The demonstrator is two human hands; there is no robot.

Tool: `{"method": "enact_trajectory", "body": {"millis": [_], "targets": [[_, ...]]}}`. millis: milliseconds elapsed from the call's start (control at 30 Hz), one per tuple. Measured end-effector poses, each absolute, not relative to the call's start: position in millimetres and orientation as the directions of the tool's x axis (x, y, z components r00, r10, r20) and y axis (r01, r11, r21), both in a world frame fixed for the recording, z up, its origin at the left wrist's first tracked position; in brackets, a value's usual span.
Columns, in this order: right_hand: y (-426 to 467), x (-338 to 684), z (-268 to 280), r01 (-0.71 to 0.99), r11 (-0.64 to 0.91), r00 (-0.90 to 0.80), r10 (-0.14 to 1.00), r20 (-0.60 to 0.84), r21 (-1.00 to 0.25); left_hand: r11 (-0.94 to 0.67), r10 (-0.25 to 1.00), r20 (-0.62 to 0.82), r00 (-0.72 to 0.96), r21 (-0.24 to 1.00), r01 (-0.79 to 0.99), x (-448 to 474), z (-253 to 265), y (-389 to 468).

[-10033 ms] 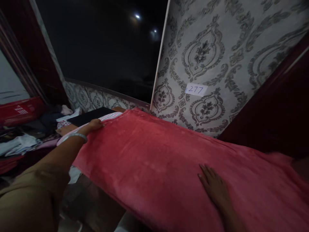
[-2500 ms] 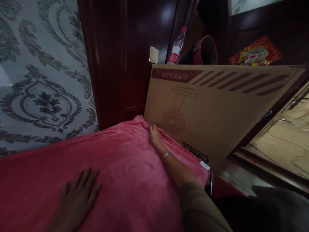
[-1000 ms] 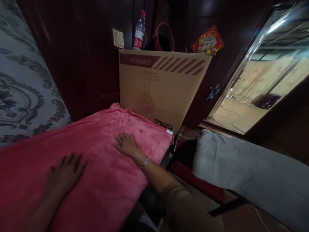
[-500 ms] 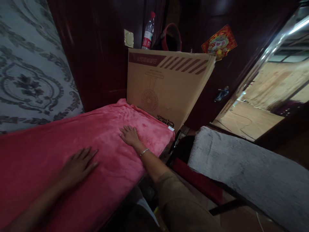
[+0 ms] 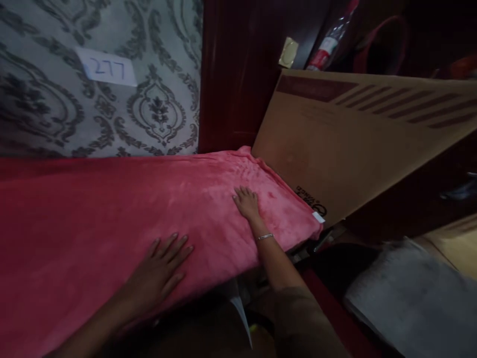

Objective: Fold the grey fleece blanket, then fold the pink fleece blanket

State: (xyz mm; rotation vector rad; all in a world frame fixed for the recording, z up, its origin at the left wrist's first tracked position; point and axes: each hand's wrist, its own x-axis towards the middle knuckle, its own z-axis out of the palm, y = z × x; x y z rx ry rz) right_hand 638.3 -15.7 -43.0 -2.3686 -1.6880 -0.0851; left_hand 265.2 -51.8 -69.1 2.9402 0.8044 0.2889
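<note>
A pink plush blanket (image 5: 112, 214) covers a long flat surface, fairly smooth on the left and lightly creased toward its far right corner. My left hand (image 5: 156, 271) lies spread over the near part of the blanket, fingers apart. Farther off and to the right, my right hand (image 5: 247, 203) rests flat on the blanket, a thin bracelet (image 5: 266, 236) round its wrist. Neither hand holds anything. A small white tag (image 5: 318, 217) sticks out at the blanket's right edge.
Behind the blanket's right end stands a large cardboard box (image 5: 357, 134), with a plastic bottle (image 5: 328, 44) on top. Patterned wallpaper (image 5: 160, 109) bears a paper marked 277 (image 5: 110, 68). At the lower right is a grey fuzzy cover (image 5: 417, 298).
The view has swung left, bringing the numbered paper into sight and shifting the box rightward. Both hands stay flat on the blanket; the left, blurred before, now shows clearly.
</note>
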Motion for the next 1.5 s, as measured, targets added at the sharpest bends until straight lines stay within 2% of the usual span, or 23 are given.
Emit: {"method": "enact_trajectory", "body": {"millis": [100,167,233,300,367,433,500,567,633,867,1000,1133,1200,1300,1367,1433,1500], "targets": [[-17,640,-46,0.942,-0.309,0.33,0.927,0.18,-0.133,-0.856,0.496,0.099,0.863,0.221,0.467,248,-58,-72],[-18,639,-44,0.938,-0.322,0.339,0.928,0.157,-0.127,-0.822,0.487,0.021,0.873,0.35,0.45,234,-42,-77],[-18,633,-38,0.926,-0.35,0.364,0.927,0.092,-0.139,-0.727,0.543,-0.016,0.84,0.49,0.48,219,-24,-73],[-16,620,-30,0.927,-0.334,0.343,0.939,0.025,-0.169,-0.637,0.656,0.02,0.754,0.55,0.54,210,-10,-61],[-14,600,-24,0.959,-0.212,0.22,0.975,0.022,-0.189,-0.604,0.755,0.105,0.648,0.497,0.623,207,-4,-44],[-14,577,-23,0.983,-0.017,0.028,0.998,0.058,-0.183,-0.593,0.8,0.165,0.577,0.362,0.72,210,-10,-28],[-17,558,-27,0.977,0.135,-0.127,0.99,0.06,-0.163,-0.585,0.811,0.157,0.564,0.219,0.781,215,-22,-17],[-23,545,-33,0.968,0.199,-0.196,0.98,0.04,-0.155,-0.601,0.799,0.126,0.588,0.126,0.79,218,-36,-12],[-27,540,-38,0.968,0.202,-0.198,0.979,0.04,-0.151,-0.612,0.79,0.111,0.602,0.097,0.785,217,-46,-13],[-46,546,-42,0.952,0.251,-0.253,0.967,0.012,-0.177,-0.646,0.763,0.129,0.633,0.148,0.749,196,-50,-33],[-84,545,-51,0.923,0.33,-0.334,0.943,0.018,-0.199,-0.7,0.714,0.162,0.682,0.185,0.689,175,-63,-56],[-126,547,-55,0.905,0.34,-0.347,0.938,0.017,-0.254,-0.701,0.712,0.155,0.684,0.213,0.681,156,-72,-88],[-137,549,-50,0.87,0.352,-0.374,0.927,0.001,-0.345,-0.68,0.721,0.101,0.685,0.291,0.673,150,-65,-101],[-133,546,-33,0.783,0.368,-0.425,0.905,0.0,-0.501,-0.585,0.745,0.007,0.667,0.486,0.649,146,-37,-103],[-116,534,-18,0.751,0.359,-0.409,0.912,0.036,-0.555,-0.507,0.795,0.016,0.607,0.566,0.65,150,-17,-91],[-91,514,-8,0.76,0.356,-0.372,0.924,0.086,-0.543,-0.504,0.83,0.099,0.548,0.554,0.663,160,-4,-72],[-64,492,-4,0.794,0.394,-0.389,0.915,0.111,-0.462,-0.561,0.817,0.173,0.55,0.458,0.689,172,-3,-54]]}}
